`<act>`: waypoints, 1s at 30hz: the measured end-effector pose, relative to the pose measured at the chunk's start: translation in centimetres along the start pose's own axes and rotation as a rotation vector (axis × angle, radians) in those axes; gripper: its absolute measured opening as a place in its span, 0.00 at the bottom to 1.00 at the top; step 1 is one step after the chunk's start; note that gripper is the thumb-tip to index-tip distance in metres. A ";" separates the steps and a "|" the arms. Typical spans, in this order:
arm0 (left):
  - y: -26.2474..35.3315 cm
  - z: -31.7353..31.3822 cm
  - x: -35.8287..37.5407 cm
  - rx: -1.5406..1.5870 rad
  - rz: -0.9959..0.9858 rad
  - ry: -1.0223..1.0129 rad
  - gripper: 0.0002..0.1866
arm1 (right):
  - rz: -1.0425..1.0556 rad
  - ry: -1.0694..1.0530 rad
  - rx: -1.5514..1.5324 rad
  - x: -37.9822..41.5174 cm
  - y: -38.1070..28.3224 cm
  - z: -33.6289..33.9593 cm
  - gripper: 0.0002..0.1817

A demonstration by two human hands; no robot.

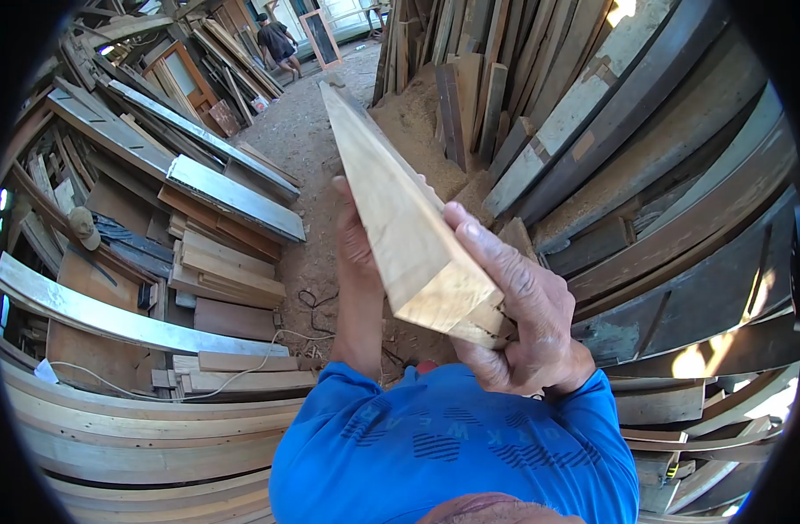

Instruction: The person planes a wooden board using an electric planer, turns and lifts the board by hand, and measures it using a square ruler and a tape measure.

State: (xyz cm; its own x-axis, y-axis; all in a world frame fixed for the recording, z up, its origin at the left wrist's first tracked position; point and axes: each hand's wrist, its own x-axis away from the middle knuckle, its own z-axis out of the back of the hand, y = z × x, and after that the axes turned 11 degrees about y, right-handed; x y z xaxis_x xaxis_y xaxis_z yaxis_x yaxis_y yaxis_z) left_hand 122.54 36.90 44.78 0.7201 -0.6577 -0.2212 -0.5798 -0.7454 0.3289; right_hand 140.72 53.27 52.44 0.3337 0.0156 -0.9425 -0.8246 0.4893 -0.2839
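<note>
A long, pale wooden beam (pixel 398 229) stretches away from my chest, its near end raised toward me. That cut end is lighter, with a step or notch at its lower right corner. Around the near end, my right hand (pixel 526 301) is closed, fingers along the right side and thumb low by the notch. Farther along, my left hand (pixel 356 240) holds the beam from the left and below. Its thumb lies against the left side, and fingertips seem to show past the right edge; the beam hides the rest.
Upright boards and planks (pixel 583 131) lean on the right above sawdust (pixel 422 127). Stacked timber (pixel 229 271) and a white-edged board (pixel 129 314) lie left, with a pale cord (pixel 242 371) across them. Down the dirt path (pixel 286 131), another person (pixel 277 44) bends near a frame (pixel 319 39).
</note>
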 end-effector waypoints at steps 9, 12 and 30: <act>-1.2 -2.9 2.3 -0.432 -0.213 0.081 0.51 | 0.074 -0.056 0.005 -1.6 0.1 0.1 0.34; -1.1 -3.0 2.5 -0.371 -0.191 0.072 0.50 | 0.073 -0.053 0.005 -1.7 -0.1 0.0 0.33; -2.9 -4.5 2.1 -0.283 -0.216 0.181 0.62 | 0.133 -0.130 -0.039 -3.0 1.1 0.6 0.37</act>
State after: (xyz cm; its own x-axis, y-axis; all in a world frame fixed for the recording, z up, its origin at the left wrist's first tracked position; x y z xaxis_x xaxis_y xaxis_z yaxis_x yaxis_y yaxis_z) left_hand 127.45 38.14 47.44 0.8840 -0.4406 -0.1562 -0.2978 -0.7884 0.5383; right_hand 139.10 54.25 55.04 0.2747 0.1921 -0.9421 -0.8817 0.4412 -0.1671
